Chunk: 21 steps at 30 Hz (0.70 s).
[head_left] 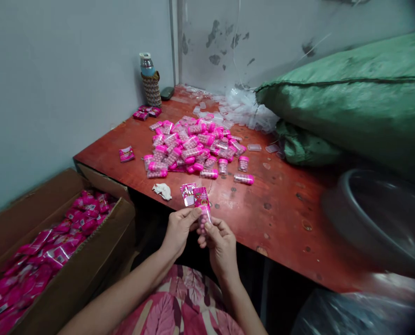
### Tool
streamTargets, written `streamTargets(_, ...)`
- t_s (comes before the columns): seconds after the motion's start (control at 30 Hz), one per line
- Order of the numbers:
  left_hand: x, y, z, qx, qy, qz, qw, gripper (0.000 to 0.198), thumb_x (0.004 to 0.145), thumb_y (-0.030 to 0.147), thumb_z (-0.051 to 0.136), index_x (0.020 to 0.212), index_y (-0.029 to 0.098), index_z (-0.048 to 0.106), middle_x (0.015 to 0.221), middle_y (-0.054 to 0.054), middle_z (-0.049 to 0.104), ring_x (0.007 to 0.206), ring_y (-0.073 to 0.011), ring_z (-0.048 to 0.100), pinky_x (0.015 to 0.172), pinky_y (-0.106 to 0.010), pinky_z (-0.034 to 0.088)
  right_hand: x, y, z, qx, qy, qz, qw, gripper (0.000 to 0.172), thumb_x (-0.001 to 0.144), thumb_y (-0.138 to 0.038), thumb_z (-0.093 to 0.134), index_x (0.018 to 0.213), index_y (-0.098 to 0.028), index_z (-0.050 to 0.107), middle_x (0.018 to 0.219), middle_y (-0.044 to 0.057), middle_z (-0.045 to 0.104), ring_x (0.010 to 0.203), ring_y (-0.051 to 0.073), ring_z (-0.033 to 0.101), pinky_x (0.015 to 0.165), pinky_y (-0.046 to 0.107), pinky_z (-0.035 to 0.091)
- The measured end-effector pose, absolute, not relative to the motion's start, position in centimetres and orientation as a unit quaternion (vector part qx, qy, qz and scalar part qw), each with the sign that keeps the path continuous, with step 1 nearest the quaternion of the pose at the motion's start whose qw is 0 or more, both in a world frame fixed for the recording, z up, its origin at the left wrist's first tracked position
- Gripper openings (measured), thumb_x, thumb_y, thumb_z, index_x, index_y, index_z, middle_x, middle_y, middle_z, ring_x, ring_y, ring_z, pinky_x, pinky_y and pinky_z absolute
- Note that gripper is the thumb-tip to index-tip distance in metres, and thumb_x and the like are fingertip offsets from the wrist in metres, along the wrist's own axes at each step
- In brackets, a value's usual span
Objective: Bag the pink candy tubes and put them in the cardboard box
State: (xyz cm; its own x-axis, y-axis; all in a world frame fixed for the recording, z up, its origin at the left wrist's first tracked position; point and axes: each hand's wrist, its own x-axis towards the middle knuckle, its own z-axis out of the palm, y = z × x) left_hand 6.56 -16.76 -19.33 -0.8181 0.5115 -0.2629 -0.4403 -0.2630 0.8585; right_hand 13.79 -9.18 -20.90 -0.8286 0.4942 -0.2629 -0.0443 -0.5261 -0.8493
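At the table's front edge, my right hand [219, 237] is closed around the lower part of a clear candy tube [203, 219] filled with pink balls. Thumb and fingers of my left hand [181, 228] pinch near the tube's upper end, where a pink printed wrapper [201, 197] meets it. Whether the tube is partly inside the wrapper I cannot tell. Just behind my left hand, a shiny pink and silver wrapper [188, 193] lies on the table. Farther back is a heap of similar tubes [193, 144] with bright pink caps.
Packed pink sachets [53, 246] fill a cardboard box [105, 242] at left. On the red table [280, 209] are a crumpled white scrap [162, 191], a flask [150, 81] and clear plastic pieces [242, 109]. A green sack [350, 97] and grey basin [375, 218] stand right.
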Motion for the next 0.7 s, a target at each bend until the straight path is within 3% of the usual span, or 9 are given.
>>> streamTargets(0.2, 6.2, -17.9, -19.6, 0.063, 0.610, 0.751, 0.245, 0.024, 0.070, 0.030, 0.061, 0.086, 0.012, 0.067, 0.079, -0.004, 0.067, 0.072, -0.0177, 0.061, 0.072, -0.035, 0.052, 14.0, -8.7, -20.8, -0.261, -0.504, 0.807, 0.165, 0.027, 0.074, -0.031, 0.061, 0.094, -0.014, 0.056, 0.066, 0.001, 0.062, 0.048, 0.008, 0.054, 0.043, 0.018, 0.043)
streamTargets(0.5, 5.4, -18.4, -19.6, 0.125, 0.737, 0.639, 0.183, 0.020, 0.070, 0.031, 0.058, 0.071, 0.014, 0.068, 0.064, -0.002, 0.067, 0.060, -0.0160, 0.061, 0.058, -0.025, 0.049, 14.0, -9.0, -20.6, -0.268, -0.553, 0.773, 0.157, 0.027, 0.075, -0.033, 0.060, 0.093, -0.015, 0.054, 0.066, 0.001, 0.062, 0.049, 0.009, 0.055, 0.044, 0.020, 0.044)
streamTargets(0.7, 5.0, -18.2, -19.8, 0.081, 0.690, 0.674, 0.251, 0.019, 0.069, 0.030, 0.059, 0.070, 0.013, 0.066, 0.061, -0.002, 0.065, 0.057, -0.0147, 0.060, 0.055, -0.025, 0.049, 13.9, -9.0, -20.8, -0.275, -0.554, 0.770, 0.158, 0.029, 0.074, -0.034, 0.060, 0.095, -0.014, 0.054, 0.066, 0.001, 0.063, 0.049, 0.010, 0.055, 0.044, 0.020, 0.045)
